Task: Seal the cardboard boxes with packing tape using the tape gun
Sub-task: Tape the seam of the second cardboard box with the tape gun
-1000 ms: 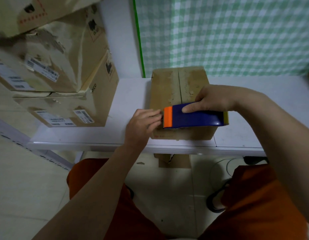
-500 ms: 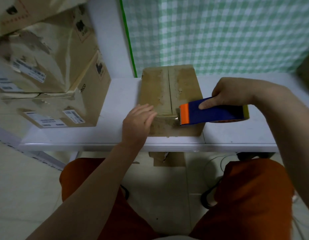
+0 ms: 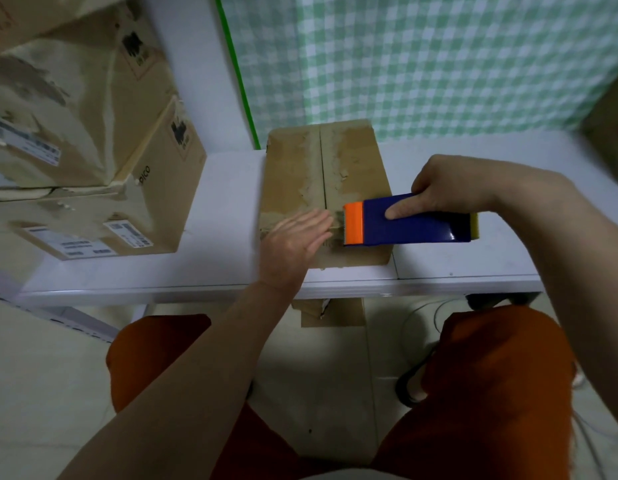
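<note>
Left of the small cardboard box (image 3: 326, 188) stood stacked cartons (image 3: 93, 161) on the white table (image 3: 224, 268). The left hand (image 3: 293, 244) lay flat on the box, fingers straight and together. The right hand (image 3: 449, 188) gripped the blue-and-orange tape gun (image 3: 408, 224) over the box's right near corner, forefinger extended.

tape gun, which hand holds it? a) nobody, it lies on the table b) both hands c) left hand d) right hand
d: the right hand grips the blue and orange tape gun, while the left hand lies flat on the box.
</note>
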A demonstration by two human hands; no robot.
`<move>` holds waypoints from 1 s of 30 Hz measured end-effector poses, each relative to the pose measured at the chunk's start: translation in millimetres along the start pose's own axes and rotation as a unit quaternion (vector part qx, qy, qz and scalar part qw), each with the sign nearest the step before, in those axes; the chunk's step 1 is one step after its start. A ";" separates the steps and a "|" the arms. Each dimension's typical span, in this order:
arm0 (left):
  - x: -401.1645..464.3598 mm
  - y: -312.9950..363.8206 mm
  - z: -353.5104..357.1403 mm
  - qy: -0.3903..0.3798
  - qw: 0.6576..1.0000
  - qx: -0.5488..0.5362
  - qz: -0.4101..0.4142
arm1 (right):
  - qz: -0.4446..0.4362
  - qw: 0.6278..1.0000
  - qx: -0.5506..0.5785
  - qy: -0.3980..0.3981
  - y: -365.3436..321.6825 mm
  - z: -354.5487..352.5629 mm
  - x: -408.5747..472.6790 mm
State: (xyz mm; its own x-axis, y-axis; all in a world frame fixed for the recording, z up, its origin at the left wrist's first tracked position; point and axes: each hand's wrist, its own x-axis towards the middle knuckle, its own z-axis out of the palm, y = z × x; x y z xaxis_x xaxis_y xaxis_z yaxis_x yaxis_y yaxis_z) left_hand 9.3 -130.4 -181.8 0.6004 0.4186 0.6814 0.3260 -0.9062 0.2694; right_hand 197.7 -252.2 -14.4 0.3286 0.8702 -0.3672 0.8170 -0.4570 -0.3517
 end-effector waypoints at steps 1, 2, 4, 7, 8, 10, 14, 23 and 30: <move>-0.2 -0.1 0.5 0.002 1.000 0.002 -0.001 | 0.002 1.000 0.003 -0.005 3.0 0.5 -1.5; -0.4 0.3 1.0 0.005 1.000 0.002 -0.001 | 0.006 1.000 0.001 -0.007 7.2 -1.0 -4.3; 0.0 1.6 0.8 0.010 1.000 -0.004 0.001 | 0.022 1.000 -0.016 0.002 19.0 -10.1 -11.7; 1.9 3.0 0.8 0.011 1.000 0.000 -0.005 | 0.058 0.998 -0.020 0.018 38.1 -25.4 -22.7; 2.1 3.8 1.8 0.011 1.000 0.003 -0.008 | 0.060 0.998 -0.021 0.018 42.4 -26.0 -23.6; 1.8 5.2 3.8 0.007 1.000 0.011 -0.012 | 0.054 0.998 -0.031 0.020 47.3 -20.8 -19.8; 1.9 8.4 3.1 -0.001 0.999 0.033 -0.009 | 0.043 0.998 -0.017 0.032 51.4 -17.0 -16.8; 40.2 58.6 31.7 -0.087 0.992 -0.003 0.089 | 0.031 0.999 0.012 0.036 59.6 -15.8 -16.7; 33.2 54.1 42.8 -0.071 0.991 0.095 0.055 | 0.027 0.998 0.055 0.016 70.5 -12.3 -16.7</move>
State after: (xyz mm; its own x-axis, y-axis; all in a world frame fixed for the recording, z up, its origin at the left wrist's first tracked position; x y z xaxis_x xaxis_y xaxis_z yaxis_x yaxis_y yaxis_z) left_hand 78.1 -162.9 -173.7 0.7328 0.3345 0.5926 0.3760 -0.9249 0.0572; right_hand 255.6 -296.7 -22.4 0.3871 0.8482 -0.3615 0.7414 -0.5194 -0.4249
